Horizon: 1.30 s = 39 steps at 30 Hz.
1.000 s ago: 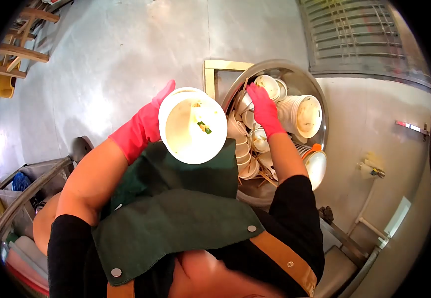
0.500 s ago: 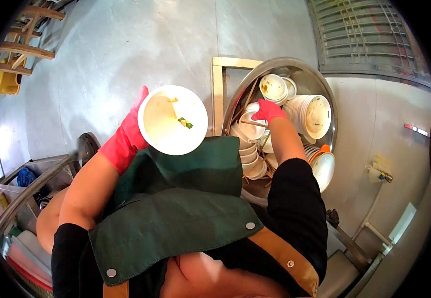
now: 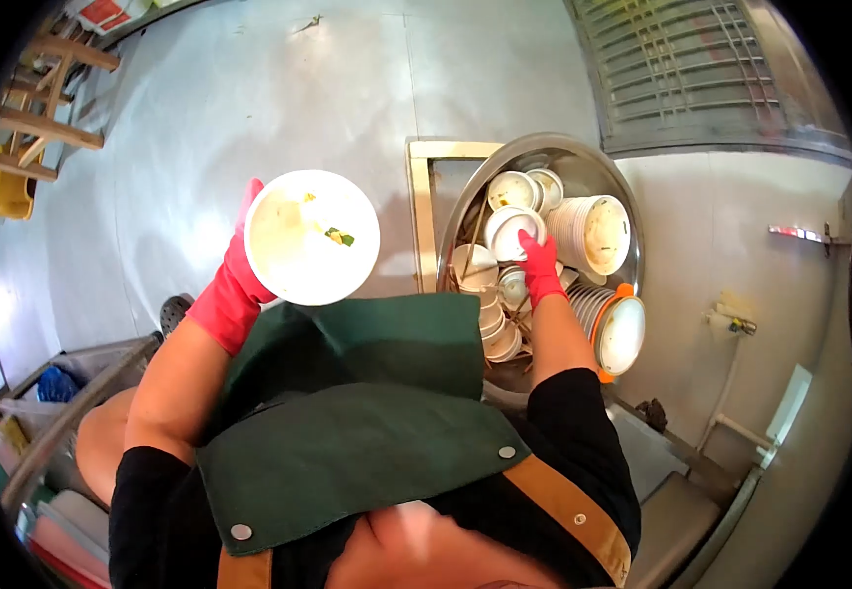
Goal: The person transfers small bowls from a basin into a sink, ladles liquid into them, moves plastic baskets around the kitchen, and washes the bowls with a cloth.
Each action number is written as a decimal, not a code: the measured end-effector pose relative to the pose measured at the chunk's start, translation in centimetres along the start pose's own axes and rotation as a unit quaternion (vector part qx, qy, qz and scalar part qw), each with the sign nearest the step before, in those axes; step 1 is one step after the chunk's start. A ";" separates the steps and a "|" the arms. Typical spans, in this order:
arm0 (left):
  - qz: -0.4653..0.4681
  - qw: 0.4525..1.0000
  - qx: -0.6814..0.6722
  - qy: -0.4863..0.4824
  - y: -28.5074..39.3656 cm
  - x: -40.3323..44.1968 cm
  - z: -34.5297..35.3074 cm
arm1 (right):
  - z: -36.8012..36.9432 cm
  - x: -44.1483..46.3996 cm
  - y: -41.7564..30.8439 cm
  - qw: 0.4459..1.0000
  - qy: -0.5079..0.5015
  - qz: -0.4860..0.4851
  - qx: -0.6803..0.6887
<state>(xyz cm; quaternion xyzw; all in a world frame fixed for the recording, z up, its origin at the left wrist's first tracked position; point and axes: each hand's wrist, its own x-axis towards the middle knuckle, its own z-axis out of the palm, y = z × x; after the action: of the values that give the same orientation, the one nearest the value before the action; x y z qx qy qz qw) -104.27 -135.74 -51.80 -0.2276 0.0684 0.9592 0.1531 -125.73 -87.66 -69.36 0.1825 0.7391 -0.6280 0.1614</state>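
My left hand (image 3: pixel 235 270), in a pink rubber glove, is closed on the side of a large white bowl (image 3: pixel 293 240). Bits of green and yellow food stick to the bowl's inside. On the right, my gloved right hand (image 3: pixel 540 267) reaches into a wide metal basin (image 3: pixel 465 211). Its fingers grip the rim of a small white bowl (image 3: pixel 506 232), partly covering it. Around that hand lie a stack of white plates (image 3: pixel 605 236), a stack of nested bowls (image 3: pixel 498 329), other small soiled bowls (image 3: pixel 511 190) and several chopsticks (image 3: pixel 473 221).
Orange-edged dishes (image 3: pixel 622 334) stand stacked at the basin's near right. A pale wooden frame (image 3: pixel 421 216) sits beside the basin on the grey floor. Wooden stools (image 3: pixel 48 128) and a yellow container (image 3: pixel 9 193) are at the far left. A floor grate (image 3: pixel 681 69) lies beyond the basin.
My right hand has shifted right and toward me within the basin, and a small bowl's open inside now shows under its fingers. The left hand keeps the large bowl; the whole view has shifted slightly.
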 end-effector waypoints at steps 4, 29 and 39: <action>-0.032 0.998 0.008 -0.046 2.1 -1.7 4.7 | 1.7 -6.8 -7.1 0.977 0.104 0.017 0.184; 0.154 0.959 0.222 -0.083 -9.2 -45.6 39.0 | 11.1 -66.2 -33.8 0.866 -0.347 0.196 0.300; 0.204 0.592 0.756 -0.190 -20.3 -53.6 37.4 | -11.4 -92.6 -30.2 0.873 -0.133 0.061 0.466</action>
<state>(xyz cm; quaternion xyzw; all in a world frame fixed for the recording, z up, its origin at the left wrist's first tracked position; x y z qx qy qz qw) -67.70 -123.17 4.63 0.1777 0.7833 0.5904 0.0796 -58.51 -86.99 2.00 0.1960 0.3200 -0.9068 0.1919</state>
